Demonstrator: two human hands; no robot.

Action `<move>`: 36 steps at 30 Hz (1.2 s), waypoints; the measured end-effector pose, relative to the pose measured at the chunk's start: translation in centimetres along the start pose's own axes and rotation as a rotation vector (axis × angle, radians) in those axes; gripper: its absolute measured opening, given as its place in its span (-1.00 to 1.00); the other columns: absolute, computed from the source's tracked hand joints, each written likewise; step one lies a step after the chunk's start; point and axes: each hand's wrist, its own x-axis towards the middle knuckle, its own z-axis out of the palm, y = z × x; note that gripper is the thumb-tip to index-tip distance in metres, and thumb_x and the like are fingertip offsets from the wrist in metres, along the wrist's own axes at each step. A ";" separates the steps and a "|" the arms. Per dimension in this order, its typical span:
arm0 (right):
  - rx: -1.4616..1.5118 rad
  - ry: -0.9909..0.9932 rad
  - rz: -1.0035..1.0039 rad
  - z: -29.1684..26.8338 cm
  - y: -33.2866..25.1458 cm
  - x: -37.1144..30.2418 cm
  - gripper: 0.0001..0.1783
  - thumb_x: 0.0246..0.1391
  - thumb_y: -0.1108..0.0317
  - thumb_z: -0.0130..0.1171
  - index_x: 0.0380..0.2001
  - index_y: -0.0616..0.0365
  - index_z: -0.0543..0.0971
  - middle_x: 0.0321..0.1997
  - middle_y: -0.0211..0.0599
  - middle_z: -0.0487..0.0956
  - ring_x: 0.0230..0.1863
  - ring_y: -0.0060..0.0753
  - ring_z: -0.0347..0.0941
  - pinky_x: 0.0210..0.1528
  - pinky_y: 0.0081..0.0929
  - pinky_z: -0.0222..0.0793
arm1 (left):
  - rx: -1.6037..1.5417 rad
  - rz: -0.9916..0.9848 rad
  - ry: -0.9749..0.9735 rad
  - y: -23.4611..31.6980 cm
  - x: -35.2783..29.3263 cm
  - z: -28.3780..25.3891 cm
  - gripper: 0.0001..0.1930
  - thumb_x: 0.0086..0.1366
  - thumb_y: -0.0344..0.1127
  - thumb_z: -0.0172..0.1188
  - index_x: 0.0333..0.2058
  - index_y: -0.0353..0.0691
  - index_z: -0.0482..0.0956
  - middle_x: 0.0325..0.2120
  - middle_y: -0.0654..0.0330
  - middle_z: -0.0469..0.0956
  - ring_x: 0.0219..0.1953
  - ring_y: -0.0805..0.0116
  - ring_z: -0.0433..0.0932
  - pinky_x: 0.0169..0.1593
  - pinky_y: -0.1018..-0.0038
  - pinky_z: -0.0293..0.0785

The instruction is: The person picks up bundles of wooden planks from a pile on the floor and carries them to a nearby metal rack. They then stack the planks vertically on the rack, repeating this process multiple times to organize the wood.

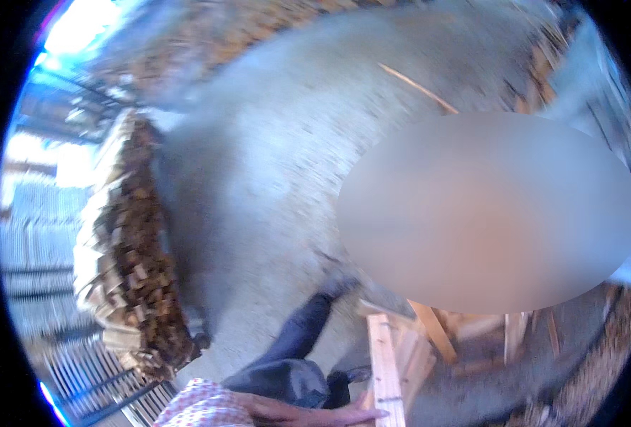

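Note:
My left hand (364, 413) is at the lower edge, reached by a bare forearm out of a checked sleeve (200, 406). Its fingers close on the edge of a narrow, pale wooden board (384, 363), with one digit lying on the board's face. More pale boards (416, 359) stand close against its right side; whether they are joined to it I cannot tell. My right hand does not show. A large blurred oval covers the area right of the boards and hides what is there.
My dark-trousered leg (305, 331) stretches over the grey floor (280, 142). Left is a long heap of small wood pieces (134, 263), beside a slatted metal frame (95, 377). A thin stick (419, 87) lies ahead. Loose wood (515, 338) lies below the blurred oval.

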 end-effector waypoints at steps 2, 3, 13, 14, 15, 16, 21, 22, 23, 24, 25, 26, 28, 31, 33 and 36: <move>-0.107 0.000 -0.187 0.4 -5.0 -2.3 -0.24 -0.17 0.14 0.24 0.10 0.19 0.23 0.07 0.02 0.29 0.03 -0.05 0.30 -0.01 -0.16 0.28 | -0.064 0.115 0.035 3.7 -3.0 -0.4 -0.08 0.08 -0.26 0.23 0.22 -0.18 -0.28 0.15 0.10 0.06 0.19 0.30 0.05 0.23 0.40 -0.01; -0.159 0.002 -0.284 0.8 -7.1 -3.5 -0.24 -0.18 0.13 0.24 0.10 0.19 0.23 0.07 0.02 0.30 0.02 -0.05 0.30 -0.01 -0.16 0.28 | -0.130 0.190 0.026 5.8 -4.3 -0.7 -0.08 0.08 -0.26 0.23 0.22 -0.17 -0.29 0.15 0.10 0.04 0.20 0.31 0.04 0.23 0.40 -0.01; -0.467 0.070 -1.140 6.4 -19.5 -20.0 -0.20 -0.22 0.11 0.28 0.09 0.23 0.25 0.04 0.06 0.33 0.01 -0.02 0.31 -0.01 -0.15 0.27 | -0.405 0.954 -0.290 17.3 -28.2 -1.9 -0.03 0.09 -0.28 0.18 0.23 -0.05 -0.44 0.23 0.13 -0.18 0.25 0.36 -0.14 0.25 0.41 -0.15; -0.486 0.051 -1.208 7.4 -20.2 -21.6 -0.20 -0.22 0.11 0.28 0.09 0.23 0.25 0.03 0.07 0.34 0.01 -0.02 0.31 -0.01 -0.15 0.27 | -0.334 1.053 -0.230 17.2 -29.1 -3.1 -0.02 0.08 -0.25 0.19 0.23 -0.07 -0.44 0.23 0.12 -0.19 0.26 0.36 -0.16 0.26 0.41 -0.18; -0.501 0.003 -1.269 8.7 -20.7 -23.5 -0.20 -0.23 0.10 0.28 0.09 0.24 0.25 0.03 0.07 0.34 0.01 -0.02 0.31 -0.01 -0.15 0.26 | -0.285 1.147 -0.127 16.5 -29.7 -4.8 -0.01 0.07 -0.22 0.19 0.23 -0.09 -0.45 0.24 0.11 -0.21 0.26 0.35 -0.18 0.26 0.41 -0.21; -0.528 -0.022 -1.319 10.3 -21.0 -25.1 -0.19 -0.23 0.10 0.29 0.08 0.24 0.25 0.03 0.08 0.35 0.01 -0.01 0.31 -0.01 -0.15 0.26 | -0.238 1.217 -0.054 15.6 -30.1 -6.0 0.00 0.06 -0.18 0.19 0.23 -0.10 -0.45 0.24 0.10 -0.22 0.27 0.35 -0.20 0.27 0.40 -0.24; -0.685 -0.204 -1.532 20.6 -23.5 -32.6 -0.18 -0.25 0.09 0.30 0.08 0.26 0.26 0.01 0.09 0.36 0.01 0.00 0.32 -0.01 -0.14 0.26 | -0.326 1.399 0.179 11.9 -43.0 -12.3 0.08 -0.08 -0.16 0.23 0.23 -0.16 -0.42 0.20 0.18 -0.13 0.23 0.38 -0.13 0.25 0.39 -0.17; -0.698 -0.275 -1.602 23.4 -23.7 -34.0 -0.17 -0.26 0.09 0.30 0.08 0.26 0.26 0.01 0.10 0.37 0.00 0.00 0.32 -0.01 -0.14 0.26 | -0.352 1.427 0.256 10.4 -44.2 -14.6 0.09 -0.10 -0.17 0.23 0.23 -0.17 -0.42 0.20 0.20 -0.11 0.23 0.40 -0.12 0.24 0.41 -0.15; -0.643 -0.390 -1.714 26.4 -23.7 -35.3 -0.17 -0.25 0.10 0.30 0.09 0.26 0.25 0.04 0.11 0.33 0.05 0.04 0.26 0.05 -0.14 0.19 | -0.373 1.447 0.318 9.1 -45.5 -16.7 0.10 -0.12 -0.19 0.24 0.23 -0.17 -0.41 0.19 0.23 -0.09 0.22 0.43 -0.11 0.24 0.43 -0.14; -0.592 -0.519 -1.822 29.2 -23.8 -36.4 -0.17 -0.24 0.11 0.30 0.10 0.25 0.23 0.08 0.13 0.28 0.10 0.08 0.20 0.10 -0.13 0.13 | -0.506 1.475 0.287 7.8 -47.5 -18.4 0.08 -0.16 -0.25 0.24 0.23 -0.21 -0.35 0.17 0.30 -0.04 0.20 0.48 -0.05 0.22 0.48 -0.08; -0.520 -0.630 -1.918 32.2 -24.0 -38.0 -0.16 -0.24 0.12 0.30 0.11 0.24 0.22 0.12 0.14 0.24 0.14 0.12 0.15 0.15 -0.13 0.07 | -0.571 1.564 0.276 6.9 -47.5 -21.5 -0.03 -0.18 -0.29 0.24 0.21 -0.24 -0.13 0.09 0.30 0.14 0.12 0.47 0.11 0.17 0.49 0.05; -0.586 -0.685 -1.919 35.5 -24.0 -39.7 -0.14 -0.24 0.09 0.30 0.12 0.23 0.20 0.15 0.13 0.19 0.17 0.13 0.10 0.17 -0.13 0.04 | -0.616 1.606 0.285 5.8 -49.5 -23.8 -0.10 -0.19 -0.30 0.26 0.16 -0.24 -0.02 0.00 0.29 0.24 0.05 0.45 0.20 0.13 0.48 0.13; -0.735 -0.819 -1.900 41.9 -22.9 -44.1 -0.08 -0.24 0.01 0.30 0.15 0.20 0.15 0.22 0.09 0.10 0.22 0.14 0.00 0.21 -0.12 -0.02 | -0.707 1.656 0.324 2.0 -53.7 -28.4 -0.14 -0.20 -0.21 0.30 0.12 -0.24 0.09 -0.08 0.24 0.34 -0.03 0.44 0.31 0.06 0.47 0.25; -0.696 -0.992 -2.100 52.7 -20.8 -50.1 -0.32 -0.24 0.27 0.26 0.03 0.18 0.31 0.10 0.13 0.22 0.07 0.16 0.22 -0.05 -0.04 0.25 | -0.884 1.796 0.455 -4.1 -56.3 -36.9 -0.40 -0.10 -0.20 0.30 -0.06 -0.24 0.32 -0.29 0.19 0.49 -0.24 0.35 0.50 -0.14 0.42 0.46; -0.793 -1.299 -2.129 60.6 -14.8 -52.0 -0.28 -0.31 0.28 0.24 0.04 0.09 0.30 0.10 0.19 0.17 0.06 0.27 0.16 -0.05 -0.05 0.22 | -1.182 1.829 0.511 -14.5 -55.1 -41.7 -0.46 0.00 -0.18 0.25 -0.04 -0.22 0.32 -0.28 0.21 0.50 -0.19 0.35 0.48 -0.12 0.35 0.45; -1.086 -1.464 -2.154 71.7 -8.4 -49.9 -0.43 -0.28 0.35 0.19 -0.06 0.05 0.39 0.09 0.13 0.19 0.07 0.08 0.19 -0.06 -0.09 0.21 | -1.167 1.266 1.314 -15.9 -59.4 -42.1 -0.43 0.05 -0.16 0.22 0.03 -0.21 0.30 -0.02 0.09 0.33 -0.05 0.16 0.39 0.04 0.26 0.29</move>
